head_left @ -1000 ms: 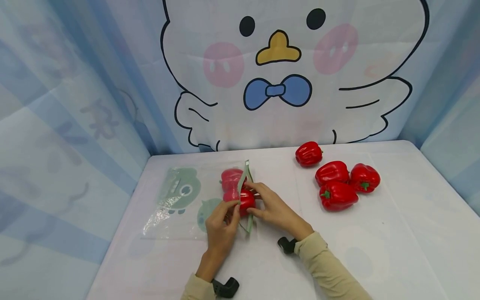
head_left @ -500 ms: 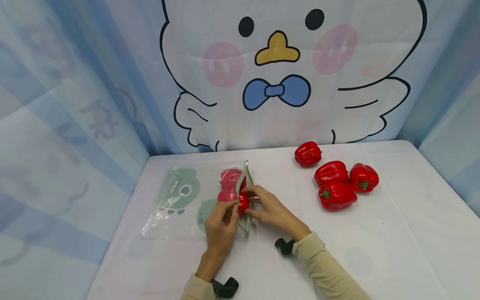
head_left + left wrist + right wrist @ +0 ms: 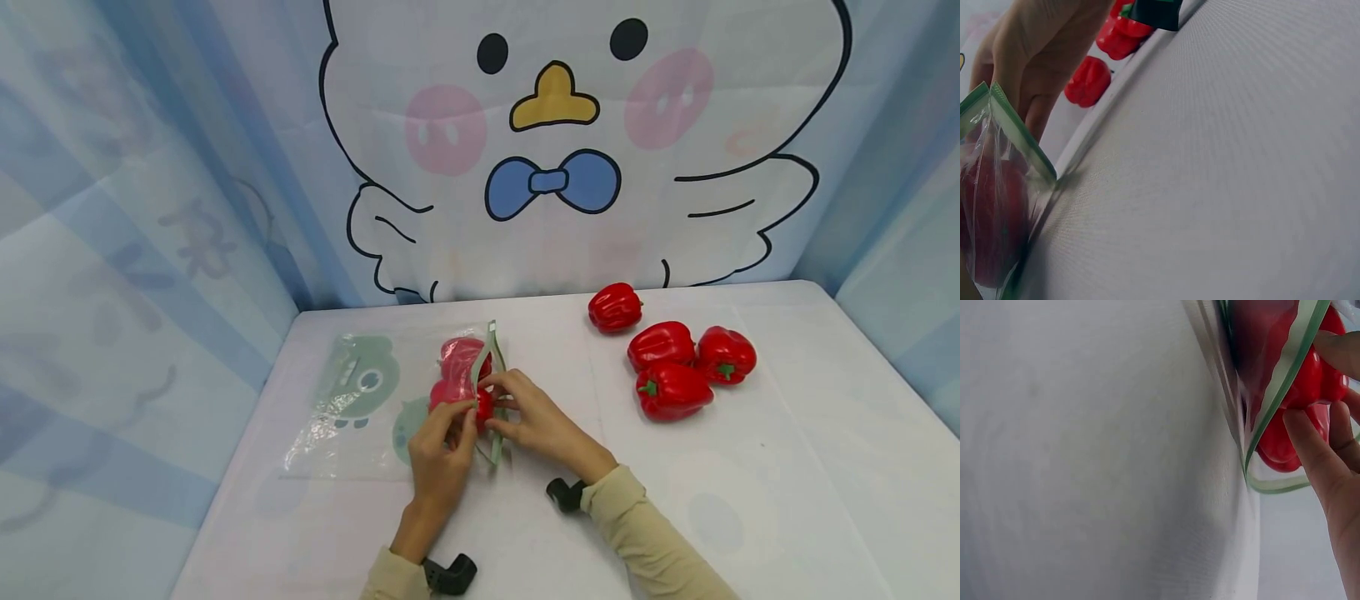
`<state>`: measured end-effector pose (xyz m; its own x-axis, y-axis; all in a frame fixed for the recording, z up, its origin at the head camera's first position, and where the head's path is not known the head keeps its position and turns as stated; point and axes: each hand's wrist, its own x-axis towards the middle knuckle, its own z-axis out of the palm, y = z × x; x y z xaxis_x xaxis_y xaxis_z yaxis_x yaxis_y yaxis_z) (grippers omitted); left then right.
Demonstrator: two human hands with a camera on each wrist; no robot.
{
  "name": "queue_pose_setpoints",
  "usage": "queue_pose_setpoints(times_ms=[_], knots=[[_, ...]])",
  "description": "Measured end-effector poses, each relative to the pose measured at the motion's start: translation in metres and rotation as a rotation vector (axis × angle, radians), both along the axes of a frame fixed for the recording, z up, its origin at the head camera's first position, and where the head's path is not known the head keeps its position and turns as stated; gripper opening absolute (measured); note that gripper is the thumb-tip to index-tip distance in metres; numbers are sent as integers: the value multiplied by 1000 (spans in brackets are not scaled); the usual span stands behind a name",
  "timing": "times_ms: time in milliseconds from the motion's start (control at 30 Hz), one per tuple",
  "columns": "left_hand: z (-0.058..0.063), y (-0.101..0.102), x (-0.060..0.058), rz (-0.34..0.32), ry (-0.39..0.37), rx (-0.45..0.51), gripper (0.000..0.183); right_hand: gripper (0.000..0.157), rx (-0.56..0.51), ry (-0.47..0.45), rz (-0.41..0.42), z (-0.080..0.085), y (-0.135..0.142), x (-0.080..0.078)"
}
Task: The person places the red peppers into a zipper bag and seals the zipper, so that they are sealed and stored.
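Bag rim (image 3: pixel 481 360) was pinched by left hand (image 3: pixel 439 452), pepper (image 3: pixel 485 406) gripped by right hand (image 3: pixel 534 418); for snag-free entry, rim was best held wide.

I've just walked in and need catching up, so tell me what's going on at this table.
A person's right hand holds a red bell pepper partway in the open mouth of a clear zip bag, while the left hand pinches the bag's green-edged opening. Another pepper shows inside. Four more peppers lie outside, on the right of the white table.
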<state>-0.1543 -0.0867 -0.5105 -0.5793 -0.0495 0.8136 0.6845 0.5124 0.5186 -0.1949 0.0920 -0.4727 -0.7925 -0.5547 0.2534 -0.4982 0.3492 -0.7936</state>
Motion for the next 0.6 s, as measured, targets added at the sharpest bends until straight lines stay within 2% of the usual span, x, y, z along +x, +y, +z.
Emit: queue_pose_setpoints(times_ms=[367,600], knots=[[-1,0,0,2,3,1,22,50,2,4,25,-1,-2,0],[-1,0,-1,6,12,-3,22,46,-22,-25,64,-1,-1,1]])
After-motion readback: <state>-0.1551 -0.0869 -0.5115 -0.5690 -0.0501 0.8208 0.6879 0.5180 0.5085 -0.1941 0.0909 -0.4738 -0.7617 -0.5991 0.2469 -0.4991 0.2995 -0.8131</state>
